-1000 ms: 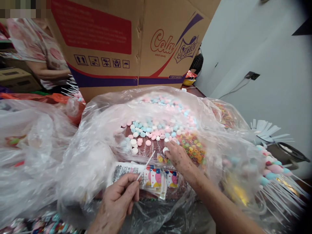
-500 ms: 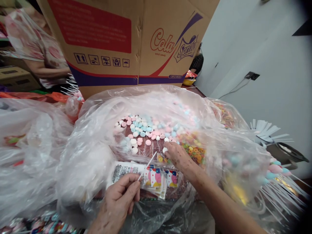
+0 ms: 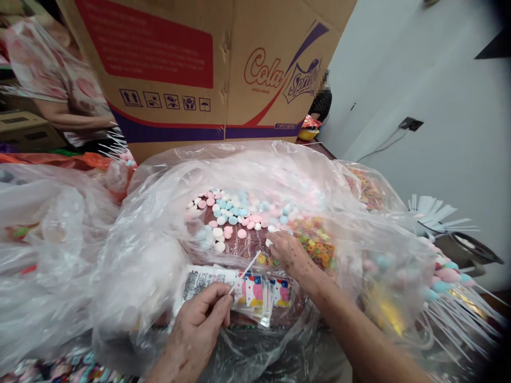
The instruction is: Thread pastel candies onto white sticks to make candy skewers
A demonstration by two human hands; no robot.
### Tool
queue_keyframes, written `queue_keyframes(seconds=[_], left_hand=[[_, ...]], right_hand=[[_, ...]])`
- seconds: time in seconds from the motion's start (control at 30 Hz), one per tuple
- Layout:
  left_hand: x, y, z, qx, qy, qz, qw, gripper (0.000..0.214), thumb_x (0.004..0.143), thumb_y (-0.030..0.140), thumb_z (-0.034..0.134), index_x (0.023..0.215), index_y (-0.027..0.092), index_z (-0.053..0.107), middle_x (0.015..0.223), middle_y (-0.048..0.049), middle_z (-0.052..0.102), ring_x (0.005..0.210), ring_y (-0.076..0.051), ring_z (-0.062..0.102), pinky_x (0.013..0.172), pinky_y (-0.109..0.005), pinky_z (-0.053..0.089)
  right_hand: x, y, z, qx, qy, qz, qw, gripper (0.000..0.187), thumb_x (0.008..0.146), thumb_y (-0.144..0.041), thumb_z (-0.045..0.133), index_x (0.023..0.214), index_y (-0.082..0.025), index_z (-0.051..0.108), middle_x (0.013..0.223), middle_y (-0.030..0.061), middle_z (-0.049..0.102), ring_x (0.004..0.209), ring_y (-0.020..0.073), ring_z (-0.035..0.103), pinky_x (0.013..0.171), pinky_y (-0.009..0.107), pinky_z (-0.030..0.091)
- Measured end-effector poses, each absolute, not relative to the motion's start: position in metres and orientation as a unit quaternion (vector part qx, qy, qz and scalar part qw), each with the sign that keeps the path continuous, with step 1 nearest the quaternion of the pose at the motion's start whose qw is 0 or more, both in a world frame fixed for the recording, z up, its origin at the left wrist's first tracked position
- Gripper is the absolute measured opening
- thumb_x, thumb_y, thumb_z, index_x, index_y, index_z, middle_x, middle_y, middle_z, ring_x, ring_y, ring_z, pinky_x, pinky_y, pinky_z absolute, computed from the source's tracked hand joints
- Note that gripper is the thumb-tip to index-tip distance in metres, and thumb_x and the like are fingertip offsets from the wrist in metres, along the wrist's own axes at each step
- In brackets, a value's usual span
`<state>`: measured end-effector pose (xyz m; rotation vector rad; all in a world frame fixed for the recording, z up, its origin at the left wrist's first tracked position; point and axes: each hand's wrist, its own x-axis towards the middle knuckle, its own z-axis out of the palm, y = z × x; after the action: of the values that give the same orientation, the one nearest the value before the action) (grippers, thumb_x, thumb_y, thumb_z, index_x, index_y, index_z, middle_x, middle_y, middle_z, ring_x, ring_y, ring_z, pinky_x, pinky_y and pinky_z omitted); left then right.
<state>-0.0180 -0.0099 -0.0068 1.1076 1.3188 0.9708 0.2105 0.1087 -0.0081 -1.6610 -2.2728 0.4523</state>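
Observation:
My left hand [image 3: 197,332] pinches a thin white stick [image 3: 246,270] that points up and to the right, just above a stack of printed wrappers [image 3: 239,287] with a cartoon picture. My right hand [image 3: 289,254] reaches into an open clear plastic bag [image 3: 159,250], fingers pinched on a white candy tablet [image 3: 269,242]. Just beyond it lie several pink, blue and white tablets [image 3: 235,213], with small multicoloured ring candies [image 3: 317,246] to the right.
A big cardboard box [image 3: 207,69] stands behind the bag. Finished lollipops on white sticks [image 3: 451,287] lie at the right. More plastic bags [image 3: 43,239] crowd the left. Another person in a floral top [image 3: 59,80] is at the far left. A white wall [image 3: 431,106] is at the right.
My left hand has shifted slightly right and up with the stick. My right hand stays at the candies with the white tablet, and the bag's plastic has shifted a little.

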Motion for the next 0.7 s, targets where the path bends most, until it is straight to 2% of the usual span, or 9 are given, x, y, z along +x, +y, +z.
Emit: queue_keyframes(seconds=[0.07,0.17,0.23,0.3,0.37,0.5,0.7], left_hand=[[-0.019,-0.008,-0.006,0.503,0.559,0.4,0.524,0.024,0.085,0.041,0.06,0.076,0.021,0.069,0.053,0.0047,0.054,0.042,-0.011,0.039,0.041,-0.021,0.027],[-0.02,-0.004,-0.004,0.551,0.568,0.378,0.48,0.024,0.087,0.038,0.056,0.073,0.022,0.067,0.054,0.0039,0.055,0.052,-0.016,0.05,0.052,-0.023,0.036],[-0.02,-0.003,-0.002,0.572,0.576,0.36,0.461,0.024,0.088,0.038,0.054,0.075,0.022,0.066,0.056,0.0035,0.056,0.057,-0.018,0.054,0.056,-0.024,0.039],[-0.019,-0.001,0.0,0.583,0.581,0.344,0.452,0.024,0.089,0.038,0.052,0.075,0.022,0.065,0.057,0.0034,0.058,0.058,-0.018,0.056,0.057,-0.025,0.039],[-0.018,0.0,0.002,0.593,0.578,0.338,0.447,0.025,0.09,0.037,0.051,0.074,0.023,0.063,0.058,0.0032,0.058,0.059,-0.018,0.055,0.058,-0.025,0.038],[-0.014,0.002,0.003,0.594,0.575,0.34,0.449,0.026,0.09,0.035,0.049,0.072,0.022,0.061,0.059,0.0031,0.057,0.059,-0.018,0.053,0.057,-0.025,0.037],[-0.013,0.003,-0.002,0.581,0.575,0.336,0.468,0.026,0.091,0.037,0.048,0.076,0.022,0.062,0.057,0.0043,0.053,0.057,-0.018,0.051,0.056,-0.025,0.036]], right_hand=[[0.212,0.109,-0.01,-0.59,-0.762,0.184,0.195,0.024,0.081,-0.008,0.053,0.097,-0.018,0.069,0.094,0.0081,0.071,0.09,0.0215,0.062,0.083,0.033,0.047],[0.213,0.106,-0.007,-0.6,-0.719,0.234,0.262,0.028,0.086,-0.022,0.052,0.107,-0.016,0.069,0.087,0.006,0.072,0.074,0.0186,0.063,0.07,0.03,0.05],[0.211,0.099,-0.002,-0.58,-0.658,0.335,0.344,0.031,0.085,-0.033,0.056,0.106,-0.015,0.07,0.084,0.0057,0.072,0.067,0.0167,0.062,0.063,0.029,0.05],[0.206,0.091,0.005,-0.527,-0.54,0.482,0.445,0.031,0.075,-0.036,0.068,0.098,-0.016,0.073,0.085,0.0051,0.072,0.067,0.0155,0.061,0.062,0.029,0.05],[0.199,0.084,0.012,-0.471,-0.416,0.588,0.51,0.03,0.063,-0.033,0.079,0.089,-0.018,0.077,0.083,0.004,0.072,0.068,0.0146,0.06,0.062,0.028,0.05],[0.187,0.077,0.017,-0.458,-0.343,0.62,0.537,0.031,0.054,-0.026,0.086,0.084,-0.019,0.08,0.078,0.0027,0.072,0.065,0.0134,0.058,0.056,0.026,0.046],[0.183,0.076,0.011,-0.455,-0.352,0.615,0.54,0.032,0.056,-0.024,0.084,0.087,-0.02,0.081,0.076,0.0016,0.074,0.061,0.012,0.058,0.057,0.025,0.044]])
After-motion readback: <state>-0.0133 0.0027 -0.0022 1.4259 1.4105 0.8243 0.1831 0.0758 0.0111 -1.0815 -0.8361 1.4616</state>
